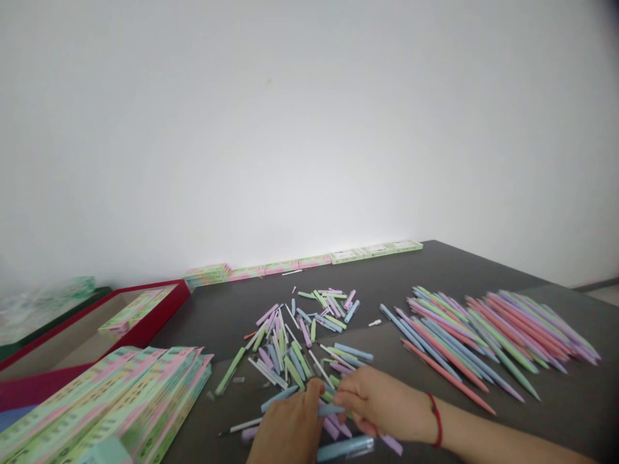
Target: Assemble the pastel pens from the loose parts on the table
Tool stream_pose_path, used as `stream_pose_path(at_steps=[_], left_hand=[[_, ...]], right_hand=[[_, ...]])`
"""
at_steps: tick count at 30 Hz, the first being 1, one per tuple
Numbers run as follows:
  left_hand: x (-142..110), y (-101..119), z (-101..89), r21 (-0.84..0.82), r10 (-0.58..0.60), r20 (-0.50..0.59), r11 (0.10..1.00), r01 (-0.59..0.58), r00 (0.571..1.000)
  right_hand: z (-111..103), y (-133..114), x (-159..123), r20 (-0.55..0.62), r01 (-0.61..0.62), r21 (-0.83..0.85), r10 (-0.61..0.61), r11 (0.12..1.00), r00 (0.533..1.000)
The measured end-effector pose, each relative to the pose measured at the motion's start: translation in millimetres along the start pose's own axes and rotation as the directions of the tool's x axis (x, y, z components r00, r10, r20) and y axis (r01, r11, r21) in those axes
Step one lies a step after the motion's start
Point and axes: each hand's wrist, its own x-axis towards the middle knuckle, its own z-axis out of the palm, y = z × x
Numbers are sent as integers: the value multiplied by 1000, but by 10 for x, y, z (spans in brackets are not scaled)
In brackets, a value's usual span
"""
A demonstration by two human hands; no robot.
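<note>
My left hand (289, 430) and my right hand (387, 403), with a red cord on its wrist, meet low in the middle of the view. Between them is a light blue pen part (331, 410), pinched by my right fingers. Its other end runs to my left hand, whose fingers are closed and partly hidden. A white pen refill (245, 425) with a dark tip sticks out left of my left hand; whether it is held, I cannot tell. Loose pen parts (293, 367) in green, blue and purple lie beyond both hands. A blue tube (344, 447) lies just below them.
Rows of pastel pens (454, 341) lie at the right of the dark table (387, 277). Stacked printed boxes (116, 399) stand at the near left, by a red-edged tray (167, 309). More flat boxes (314, 260) line the wall.
</note>
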Motion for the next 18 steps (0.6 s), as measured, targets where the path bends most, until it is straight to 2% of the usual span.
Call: stream_pose_path(at_steps=[4, 8, 13, 16, 18], left_hand=[[-6, 0, -1, 38, 27, 4, 999, -27, 1000], [-25, 29, -25, 53, 21, 4, 998, -21, 1000], [-47, 87, -51, 96, 21, -4, 995, -21, 1000], [-53, 112, -68, 85, 29, -30, 996, -26, 999], [-56, 118, -75, 115, 48, -26, 992, -44, 999]], right_hand=[[0, -14, 1, -113, 110, -69, -118, 992, 987], [31, 4, 20, -9, 13, 85, -12, 996, 1000], [-3, -39, 23, -71, 87, 8, -86, 996, 994], [-45, -88, 2, 44, 32, 37, -34, 999, 998], [-64, -113, -27, 61, 36, 26, -37, 999, 997]])
